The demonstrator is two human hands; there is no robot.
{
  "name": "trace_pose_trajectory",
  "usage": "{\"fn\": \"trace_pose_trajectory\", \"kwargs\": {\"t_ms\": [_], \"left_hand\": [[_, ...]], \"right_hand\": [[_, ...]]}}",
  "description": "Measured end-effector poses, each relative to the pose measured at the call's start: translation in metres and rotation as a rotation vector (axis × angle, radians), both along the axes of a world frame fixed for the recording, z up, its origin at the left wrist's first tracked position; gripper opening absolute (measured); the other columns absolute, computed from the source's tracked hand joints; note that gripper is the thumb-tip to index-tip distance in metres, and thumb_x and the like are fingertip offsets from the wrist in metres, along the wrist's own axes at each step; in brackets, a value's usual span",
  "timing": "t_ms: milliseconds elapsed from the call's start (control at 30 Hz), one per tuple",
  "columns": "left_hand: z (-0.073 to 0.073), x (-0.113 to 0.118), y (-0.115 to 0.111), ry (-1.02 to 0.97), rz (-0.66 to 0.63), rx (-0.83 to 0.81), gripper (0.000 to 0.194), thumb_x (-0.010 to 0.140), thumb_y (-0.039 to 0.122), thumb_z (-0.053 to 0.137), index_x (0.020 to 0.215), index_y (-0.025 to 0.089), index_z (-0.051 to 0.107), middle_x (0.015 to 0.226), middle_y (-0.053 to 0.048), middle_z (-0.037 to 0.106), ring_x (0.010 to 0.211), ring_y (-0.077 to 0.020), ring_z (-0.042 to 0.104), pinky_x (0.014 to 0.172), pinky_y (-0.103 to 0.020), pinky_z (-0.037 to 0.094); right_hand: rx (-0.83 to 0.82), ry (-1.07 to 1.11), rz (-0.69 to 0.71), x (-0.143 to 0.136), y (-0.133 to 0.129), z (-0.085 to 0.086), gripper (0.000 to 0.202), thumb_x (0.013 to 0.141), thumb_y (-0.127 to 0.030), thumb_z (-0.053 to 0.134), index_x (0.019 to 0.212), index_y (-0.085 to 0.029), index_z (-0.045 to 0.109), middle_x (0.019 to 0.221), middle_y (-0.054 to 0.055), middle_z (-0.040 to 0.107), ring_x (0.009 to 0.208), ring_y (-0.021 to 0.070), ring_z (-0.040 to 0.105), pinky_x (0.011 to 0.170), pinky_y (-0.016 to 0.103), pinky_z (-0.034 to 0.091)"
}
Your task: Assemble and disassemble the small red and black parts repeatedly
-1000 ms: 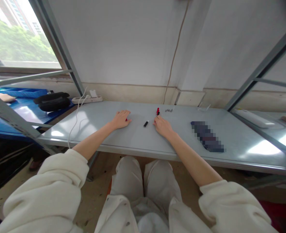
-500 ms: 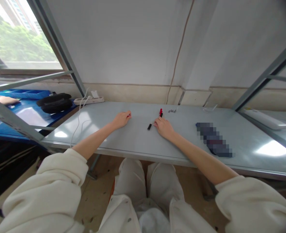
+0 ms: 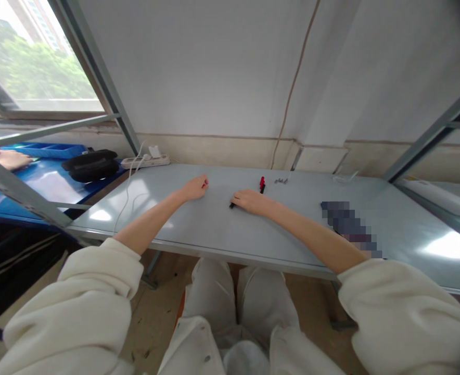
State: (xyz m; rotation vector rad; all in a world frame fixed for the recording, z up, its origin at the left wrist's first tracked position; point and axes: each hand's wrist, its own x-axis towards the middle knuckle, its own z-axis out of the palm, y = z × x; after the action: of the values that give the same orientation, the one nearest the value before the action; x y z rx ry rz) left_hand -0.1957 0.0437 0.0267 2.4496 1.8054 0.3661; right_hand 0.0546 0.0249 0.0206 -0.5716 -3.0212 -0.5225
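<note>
The long grey table (image 3: 199, 224) has a smooth, glossy top, bright glare on it, and a metal-looking edge. The slanting grey metal frame bars (image 3: 93, 57) look painted and smooth. At the left, the blue tabletop (image 3: 54, 179) is glossy, and the shallow blue compartment tray (image 3: 64, 151) looks like plastic. The white power strip (image 3: 146, 162) appears to be smooth plastic. Soft, matt cloth forms the cream sleeves (image 3: 74, 291) and pale trousers (image 3: 214, 286). The wall (image 3: 214, 67) is matt.
</note>
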Motion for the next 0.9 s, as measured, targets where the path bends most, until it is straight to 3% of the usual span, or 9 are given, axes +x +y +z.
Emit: {"fn": "trace_pose_trajectory", "kwargs": {"t_ms": [167, 367, 500, 900], "left_hand": [[0.007, 0.000, 0.003, 0.020, -0.008, -0.043, 0.021, 0.074, 0.026, 0.047, 0.087, 0.013, 0.058, 0.087, -0.009, 0.064, 0.078, -0.0186, 0.057, 0.072, -0.028, 0.041], [0.001, -0.001, 0.001, -0.025, -0.003, -0.077, 0.020, 0.071, 0.029, 0.052, 0.081, 0.014, 0.061, 0.077, -0.006, 0.063, 0.068, -0.0156, 0.055, 0.065, -0.026, 0.041], [-0.006, -0.002, 0.000, -0.082, 0.035, -0.071, 0.021, 0.071, 0.031, 0.054, 0.078, 0.014, 0.061, 0.073, -0.005, 0.062, 0.066, -0.0150, 0.054, 0.065, -0.026, 0.041], [-0.012, 0.001, 0.004, -0.216, 0.021, -0.074, 0.024, 0.070, 0.037, 0.056, 0.072, 0.014, 0.061, 0.066, -0.004, 0.061, 0.061, -0.0144, 0.053, 0.060, -0.025, 0.040]], "right_hand": [[-0.064, 0.130, -0.005, -0.022, 0.008, -0.001, 0.021, 0.089, -0.014, 0.035, 0.090, -0.010, 0.055, 0.085, 0.010, 0.058, 0.077, 0.0163, 0.052, 0.071, 0.028, 0.036], [-0.279, 0.529, -0.255, -0.055, 0.013, -0.006, 0.014, 0.083, -0.020, 0.044, 0.091, -0.013, 0.054, 0.081, 0.007, 0.059, 0.072, 0.0144, 0.052, 0.067, 0.025, 0.036], [-0.434, 0.668, -0.430, -0.076, 0.023, -0.011, 0.008, 0.079, -0.020, 0.048, 0.083, -0.015, 0.053, 0.074, 0.003, 0.058, 0.066, 0.0123, 0.050, 0.061, 0.023, 0.036], [-0.501, 0.691, -0.381, -0.084, 0.038, -0.025, 0.007, 0.079, -0.022, 0.051, 0.076, -0.017, 0.052, 0.071, 0.003, 0.057, 0.065, 0.0129, 0.050, 0.060, 0.023, 0.036]]}}
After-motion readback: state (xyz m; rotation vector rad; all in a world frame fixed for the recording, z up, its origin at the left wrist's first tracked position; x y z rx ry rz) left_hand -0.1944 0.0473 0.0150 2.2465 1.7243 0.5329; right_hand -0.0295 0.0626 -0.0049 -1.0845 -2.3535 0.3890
